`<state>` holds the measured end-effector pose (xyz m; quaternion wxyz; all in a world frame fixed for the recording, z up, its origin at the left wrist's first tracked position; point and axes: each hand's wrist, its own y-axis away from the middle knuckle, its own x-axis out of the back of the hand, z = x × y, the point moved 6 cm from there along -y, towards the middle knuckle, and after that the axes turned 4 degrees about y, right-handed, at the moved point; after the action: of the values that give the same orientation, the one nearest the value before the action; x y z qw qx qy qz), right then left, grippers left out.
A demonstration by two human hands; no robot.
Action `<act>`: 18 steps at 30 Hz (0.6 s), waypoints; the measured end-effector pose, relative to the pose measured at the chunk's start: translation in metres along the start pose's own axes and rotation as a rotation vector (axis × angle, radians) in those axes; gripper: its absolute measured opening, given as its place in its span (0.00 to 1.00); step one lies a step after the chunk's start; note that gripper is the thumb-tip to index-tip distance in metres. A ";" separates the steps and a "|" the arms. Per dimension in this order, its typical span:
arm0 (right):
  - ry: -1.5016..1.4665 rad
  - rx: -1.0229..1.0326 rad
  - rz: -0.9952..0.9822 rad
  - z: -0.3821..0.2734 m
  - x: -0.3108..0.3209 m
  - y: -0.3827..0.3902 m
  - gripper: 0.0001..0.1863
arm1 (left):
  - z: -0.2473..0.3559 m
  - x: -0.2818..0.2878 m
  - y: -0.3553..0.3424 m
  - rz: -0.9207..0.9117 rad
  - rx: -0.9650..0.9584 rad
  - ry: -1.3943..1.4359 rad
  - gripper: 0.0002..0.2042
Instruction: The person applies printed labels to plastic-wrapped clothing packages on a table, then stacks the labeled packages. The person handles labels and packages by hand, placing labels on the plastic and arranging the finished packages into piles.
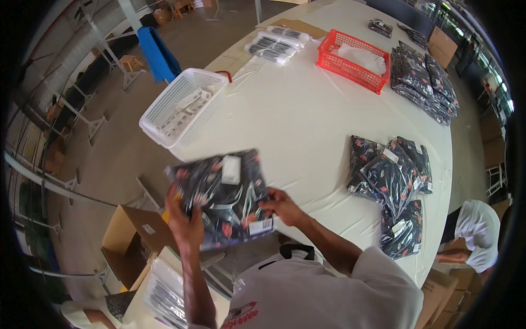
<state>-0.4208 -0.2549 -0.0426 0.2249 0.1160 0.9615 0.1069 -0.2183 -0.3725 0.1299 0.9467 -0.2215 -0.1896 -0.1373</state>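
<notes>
Between my hands is a folded dark floral garment in a clear plastic bag [219,192], held up over the table's near left edge. My left hand [186,222] grips its left side, the thumb on top. At its right side my right hand [282,205] pinches the edge. White labels show near the bag's upper middle and its lower right corner. The bag is slightly blurred. Several similar bagged garments [392,170] lie overlapping on the table to the right of my hands.
On the white-covered table [285,115] stand a white basket [159,137] with labels and a red basket [350,79]. Bagged garments are stacked [422,82] at the far right; white-wrapped packs [274,46] lie at the back. An open carton [123,230] is lower left. Another person [476,233] is at right.
</notes>
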 end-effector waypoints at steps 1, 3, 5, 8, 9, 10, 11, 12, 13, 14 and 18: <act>0.025 0.079 0.086 -0.022 0.014 -0.006 0.14 | -0.008 -0.024 -0.034 -0.063 -0.040 -0.036 0.35; -0.190 0.138 0.271 -0.049 0.039 -0.025 0.13 | -0.019 -0.071 -0.102 -0.190 0.027 -0.032 0.34; -0.237 0.328 0.473 -0.087 0.064 -0.050 0.12 | -0.032 -0.134 -0.177 -0.275 -0.087 -0.040 0.34; -0.122 0.415 0.687 -0.132 0.106 -0.092 0.12 | -0.034 -0.221 -0.275 -0.368 -0.148 -0.124 0.33; -0.070 0.439 0.717 -0.142 0.114 -0.113 0.13 | -0.043 -0.230 -0.308 -0.373 -0.139 -0.088 0.33; -0.071 0.430 0.769 -0.147 0.125 -0.131 0.15 | -0.069 -0.249 -0.343 -0.356 -0.192 -0.080 0.33; -0.062 0.423 0.821 -0.149 0.139 -0.145 0.17 | -0.094 -0.276 -0.370 -0.333 -0.243 -0.059 0.34; 0.060 0.398 0.974 -0.139 0.158 -0.151 0.22 | -0.107 -0.307 -0.376 -0.315 -0.333 -0.161 0.35; 0.341 0.374 1.182 -0.113 0.189 -0.150 0.25 | -0.117 -0.336 -0.372 -0.298 -0.434 -0.254 0.36; 0.515 0.350 1.256 -0.105 0.192 -0.140 0.26 | -0.129 -0.358 -0.369 -0.263 -0.531 -0.342 0.37; 1.115 0.239 1.766 -0.081 0.222 -0.019 0.33 | -0.167 -0.424 -0.318 -0.664 -0.589 -0.475 0.41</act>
<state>-0.6549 -0.2247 -0.0669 -0.4204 0.7316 0.5072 0.1756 -0.6556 -0.6508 -0.0698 0.6798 -0.4319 -0.4135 -0.4246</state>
